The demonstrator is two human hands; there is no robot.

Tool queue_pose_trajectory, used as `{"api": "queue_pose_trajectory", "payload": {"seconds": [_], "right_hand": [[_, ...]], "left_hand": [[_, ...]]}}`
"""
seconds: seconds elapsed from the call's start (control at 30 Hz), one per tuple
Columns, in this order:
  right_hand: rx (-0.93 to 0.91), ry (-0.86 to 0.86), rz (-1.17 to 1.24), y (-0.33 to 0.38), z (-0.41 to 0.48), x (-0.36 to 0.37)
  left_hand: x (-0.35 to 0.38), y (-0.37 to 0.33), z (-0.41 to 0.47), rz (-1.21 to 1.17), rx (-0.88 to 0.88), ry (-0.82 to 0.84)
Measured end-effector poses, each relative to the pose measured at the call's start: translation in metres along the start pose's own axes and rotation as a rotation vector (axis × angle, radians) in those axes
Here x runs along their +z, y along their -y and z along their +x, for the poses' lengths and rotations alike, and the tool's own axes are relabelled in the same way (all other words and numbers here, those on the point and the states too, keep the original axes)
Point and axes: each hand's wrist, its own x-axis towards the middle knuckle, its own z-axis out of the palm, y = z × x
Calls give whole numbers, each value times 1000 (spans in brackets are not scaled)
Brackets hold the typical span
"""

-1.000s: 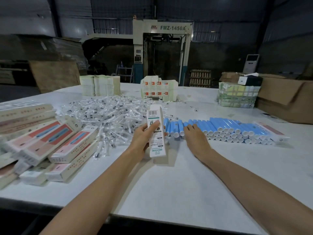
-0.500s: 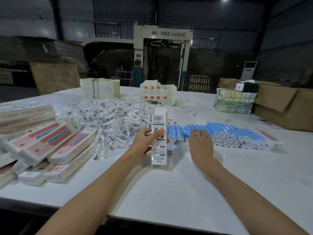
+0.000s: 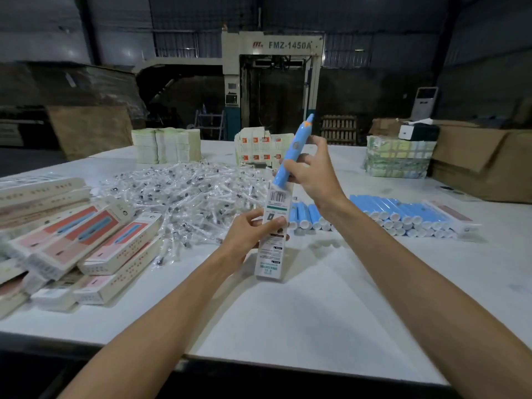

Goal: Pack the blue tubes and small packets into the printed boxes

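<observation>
Printed box (image 3: 272, 234) stands upright in the middle of the worktop (image 3: 288, 326), our left hand (image 3: 247, 234) wrapped round its middle; just above it our right hand (image 3: 312, 174) pinches the blue tube (image 3: 290, 156), long axis slanting up and away, lower end at the box's open top. Half a second ago that hand lay flat on the row of tubes (image 3: 403, 210) toward the right edge; now one is lifted clear.
</observation>
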Motion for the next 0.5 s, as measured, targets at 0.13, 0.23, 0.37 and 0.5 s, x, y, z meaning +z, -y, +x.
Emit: {"api": "queue_pose_trajectory", "payload": {"seconds": [0.13,0.23,0.37,0.5], "right_hand": [[-120,-20,-287,-11,3,-4],[-77,44,-304,-15,5,-11],[-4,106,-296,-9,14,-19],[115,179,-260,-3,19,-19]], "left_hand": [[-1,0,-1,18,12,0],[-1,0,-2,23,15,6],[1,-1,-3,49,12,35],[3,-3,-4,75,19,47]]}}
